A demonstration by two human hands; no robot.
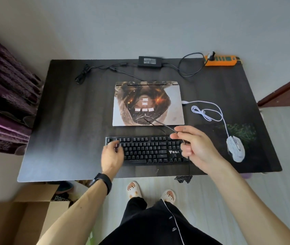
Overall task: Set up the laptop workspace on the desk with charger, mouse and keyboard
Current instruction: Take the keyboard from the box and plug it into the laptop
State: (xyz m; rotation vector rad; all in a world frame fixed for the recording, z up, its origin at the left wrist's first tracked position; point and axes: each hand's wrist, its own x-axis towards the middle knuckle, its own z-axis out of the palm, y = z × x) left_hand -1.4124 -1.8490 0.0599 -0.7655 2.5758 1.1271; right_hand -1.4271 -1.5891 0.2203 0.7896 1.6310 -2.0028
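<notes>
A closed laptop [147, 105] with a picture skin lies in the middle of the dark desk [66, 121]. In front of it sits a black keyboard [146, 150]. My left hand [112, 154] rests on the keyboard's left end. My right hand [192, 145] hovers over its right end, pinching the keyboard's black cable [160, 123], which stretches over the laptop lid and also hangs down past the desk's front edge. A white mouse [235, 150] lies at the right on a dark mouse pad [243, 133], its white cable [206, 112] coiled beside the laptop. The charger brick [150, 61] lies at the back edge.
An orange power strip [220, 60] at the back right has the charger's plug in it. Open cardboard boxes [16, 218] stand on the floor at the lower left. Purple curtains [2, 96] hang at the left. A dark door frame [286, 91] is at the right.
</notes>
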